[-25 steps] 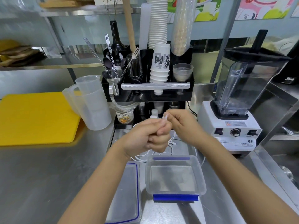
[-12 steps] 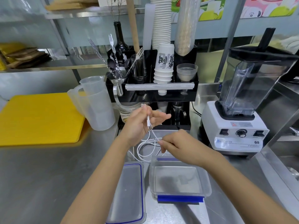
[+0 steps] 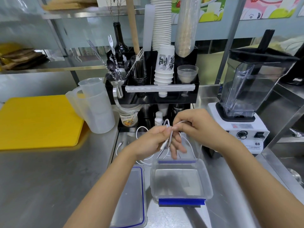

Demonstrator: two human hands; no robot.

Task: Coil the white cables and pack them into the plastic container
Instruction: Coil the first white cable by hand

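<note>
The container stands on the table, nearest the viewer. Its lid lies flat just left of it. Above the container's far edge both hands meet, the left hand and the right hand, with the cable held between them; more cable loops lie on the table just behind the container. Behind those stands the rack. The blender stands behind and right of the container. The jug stands behind and left of it, the board further left.
</note>
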